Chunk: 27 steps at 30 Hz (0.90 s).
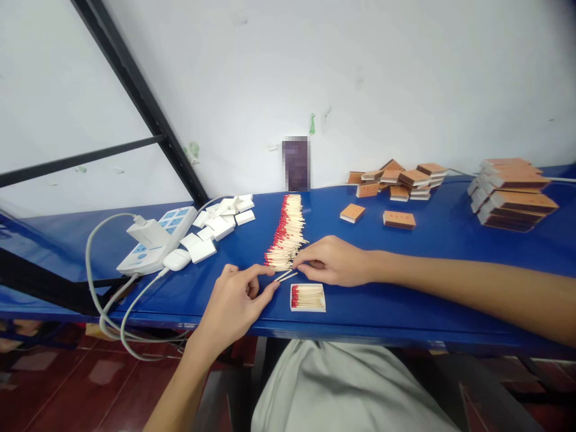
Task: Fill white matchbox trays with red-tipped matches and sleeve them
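A long pile of red-headed matches (292, 225) runs from the wall toward me on the blue table. At its near end, my left hand (238, 300) is closed, thumb and index finger at the head end of a few loose matches (287, 276). My right hand (335, 261) pinches at the other end of these matches, its fingertips beside the pile. The exact grip of the fingertips is partly hidden. Just below the hands lies an open white matchbox tray (308, 306), filled with matches whose heads point left.
White empty-looking trays (218, 225) lie heaped at the left, beside a power strip (157, 240) with a charger and cables. Orange matchbox covers (398, 219) are scattered at the back right. Stacked matchboxes (513, 195) stand farther right. A black metal frame (148, 108) rises at the left.
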Available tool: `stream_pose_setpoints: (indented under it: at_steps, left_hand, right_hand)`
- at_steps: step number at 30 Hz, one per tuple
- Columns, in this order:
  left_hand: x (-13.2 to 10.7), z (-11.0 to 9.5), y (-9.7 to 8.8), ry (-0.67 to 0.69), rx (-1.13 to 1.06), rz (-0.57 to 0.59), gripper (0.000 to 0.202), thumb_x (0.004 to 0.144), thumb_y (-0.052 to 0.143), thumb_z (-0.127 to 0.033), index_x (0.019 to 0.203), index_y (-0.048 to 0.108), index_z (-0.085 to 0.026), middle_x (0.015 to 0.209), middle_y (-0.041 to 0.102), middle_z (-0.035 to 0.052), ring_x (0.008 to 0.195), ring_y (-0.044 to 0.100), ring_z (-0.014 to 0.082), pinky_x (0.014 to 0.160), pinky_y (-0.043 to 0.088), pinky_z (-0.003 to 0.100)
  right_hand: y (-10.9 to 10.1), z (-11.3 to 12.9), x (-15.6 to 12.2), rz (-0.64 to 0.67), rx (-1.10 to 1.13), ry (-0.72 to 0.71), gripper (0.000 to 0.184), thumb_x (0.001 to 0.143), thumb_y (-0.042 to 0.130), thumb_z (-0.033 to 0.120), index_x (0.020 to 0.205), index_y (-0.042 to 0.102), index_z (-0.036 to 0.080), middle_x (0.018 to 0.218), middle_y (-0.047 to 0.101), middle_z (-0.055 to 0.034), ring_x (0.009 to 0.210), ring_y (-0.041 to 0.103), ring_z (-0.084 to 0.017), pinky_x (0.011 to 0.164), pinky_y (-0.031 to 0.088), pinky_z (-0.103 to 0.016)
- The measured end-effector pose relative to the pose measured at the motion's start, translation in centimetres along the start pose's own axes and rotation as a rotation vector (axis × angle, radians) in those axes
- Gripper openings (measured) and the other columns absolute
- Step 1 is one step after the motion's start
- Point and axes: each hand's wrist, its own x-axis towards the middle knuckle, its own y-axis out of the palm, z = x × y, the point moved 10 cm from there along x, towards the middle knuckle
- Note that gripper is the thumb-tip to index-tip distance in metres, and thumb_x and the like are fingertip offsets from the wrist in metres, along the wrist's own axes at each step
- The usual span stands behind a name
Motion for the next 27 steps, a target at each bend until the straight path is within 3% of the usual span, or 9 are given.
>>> stream_pose_setpoints:
  at_steps: [5, 10, 27]
  left_hand:
    - [0.0, -0.3, 0.0, 0.002, -0.025, 0.006, 0.024, 0.094, 0.057, -0.041, 0.101, 0.072, -0.023, 0.055, 0.052, -0.0058, 0.054, 0.048, 0.0132, 0.061, 0.039, 0.027]
    - [0.1, -0.3, 0.5, -0.005, -0.052, 0.082, 0.028, 0.093, 0.060, -0.036, 0.117, 0.070, -0.025, 0.059, 0.048, -0.0058, 0.056, 0.048, 0.0128, 0.056, 0.036, 0.024]
    - [0.0, 0.0, 1.0, 0.007, -0.046, 0.141, 0.029, 0.099, 0.052, -0.036, 0.123, 0.066, -0.026, 0.063, 0.046, -0.0055, 0.060, 0.049, 0.0138, 0.062, 0.037, 0.025]
  right_hand:
    - [0.0, -0.1, -0.1, -0.011, -0.007, -0.008, 0.026, 0.088, 0.050, 0.017, 0.100, 0.073, 0.016, 0.067, 0.065, -0.0005, 0.056, 0.052, -0.011, 0.059, 0.035, -0.023]
    - [0.0, 0.2, 0.0, -0.007, 0.000, -0.030, 0.026, 0.090, 0.052, 0.019, 0.104, 0.074, 0.016, 0.072, 0.069, -0.0019, 0.061, 0.057, -0.012, 0.061, 0.037, -0.023]
    - [0.2, 0.0, 0.1, 0.016, -0.039, -0.003, 0.035, 0.088, 0.051, 0.013, 0.115, 0.073, 0.018, 0.076, 0.072, -0.0025, 0.064, 0.059, -0.013, 0.063, 0.037, -0.023]
